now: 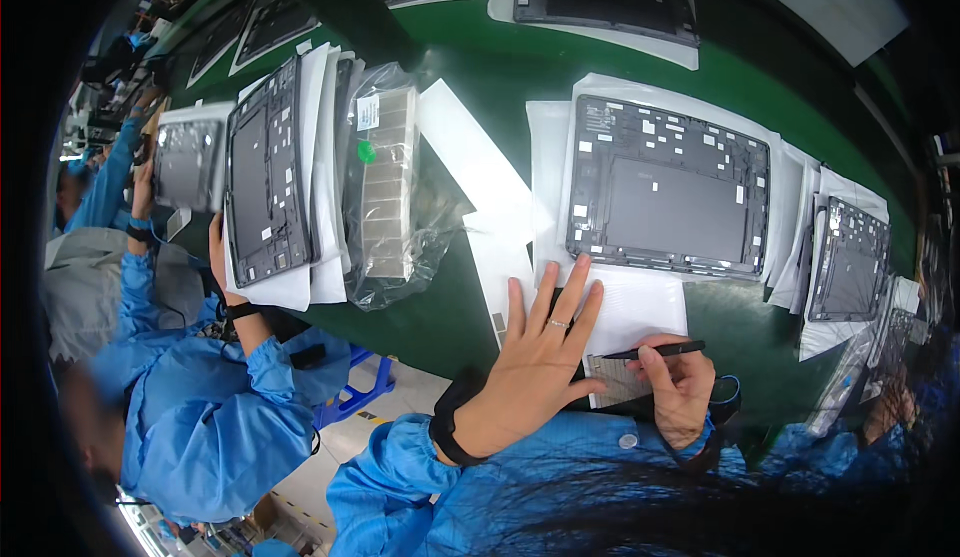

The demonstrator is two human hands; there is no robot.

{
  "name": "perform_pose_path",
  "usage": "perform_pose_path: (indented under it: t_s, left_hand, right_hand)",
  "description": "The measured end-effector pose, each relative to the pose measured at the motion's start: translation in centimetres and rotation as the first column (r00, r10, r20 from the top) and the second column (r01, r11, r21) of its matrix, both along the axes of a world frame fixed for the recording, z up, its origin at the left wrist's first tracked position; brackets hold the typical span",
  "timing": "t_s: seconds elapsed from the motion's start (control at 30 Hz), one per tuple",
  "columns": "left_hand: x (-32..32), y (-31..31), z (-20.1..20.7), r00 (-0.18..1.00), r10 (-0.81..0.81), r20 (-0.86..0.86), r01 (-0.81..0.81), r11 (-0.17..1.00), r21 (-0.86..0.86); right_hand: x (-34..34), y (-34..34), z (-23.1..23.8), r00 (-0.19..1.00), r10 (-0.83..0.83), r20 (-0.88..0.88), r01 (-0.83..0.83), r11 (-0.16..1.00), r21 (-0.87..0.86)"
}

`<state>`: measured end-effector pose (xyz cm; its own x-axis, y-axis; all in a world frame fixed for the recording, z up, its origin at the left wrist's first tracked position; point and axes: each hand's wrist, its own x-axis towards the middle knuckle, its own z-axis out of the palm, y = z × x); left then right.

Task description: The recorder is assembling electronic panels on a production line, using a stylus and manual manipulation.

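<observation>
A dark grey tablet-like housing (680, 202) with many small white stickers lies on white foam sheets in front of me. My left hand (545, 357) is open with fingers spread, its fingertips at the housing's lower left edge and the white sheet there. My right hand (682, 387) is closed around a slim black pen-like tool (680, 349), pointing left; whether it is tweezers I cannot tell. Beneath the tool's tip lies a small sheet with thin greyish strips (618, 381), close to my left thumb. The right wrist is partly hidden.
A clear plastic bag (430, 247) holds a stack of metallic-looking strips. White paper strips (480, 147) lie beside it. More housings stand at left (265, 177) and right (850, 262). A co-worker in blue (215, 407) sits at left; another person's hand (890, 407) shows at right.
</observation>
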<state>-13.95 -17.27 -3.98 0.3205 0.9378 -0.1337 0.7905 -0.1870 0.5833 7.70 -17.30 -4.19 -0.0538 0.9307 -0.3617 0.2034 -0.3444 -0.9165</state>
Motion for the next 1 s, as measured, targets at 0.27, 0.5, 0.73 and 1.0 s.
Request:
perform_pose_path:
  t_s: [0.27,0.5,0.73,1.0]
  left_hand:
    - [0.5,1.0,2.6,0.998,-0.001,-0.063,-0.001,0.999,-0.036]
    - [1.8,11.8,3.7,0.982,-0.03,-0.188,0.061,0.985,0.159]
    - [3.3,17.2,2.4,0.966,-0.01,-0.258,0.033,0.996,0.087]
    - [3.4,17.3,2.3,0.944,0.007,-0.329,0.036,0.991,0.126]
  right_hand:
    - [1.7,3.3,2.4,0.965,-0.167,-0.2,0.178,0.983,0.039]
    - [-1.3,18.8,2.1,0.934,-0.294,-0.204,0.344,0.894,0.287]
    - [-4.1,23.0,-1.7,0.949,-0.266,-0.167,0.303,0.915,0.266]
    - [-5.4,22.6,-1.1,0.942,-0.309,-0.134,0.335,0.901,0.277]
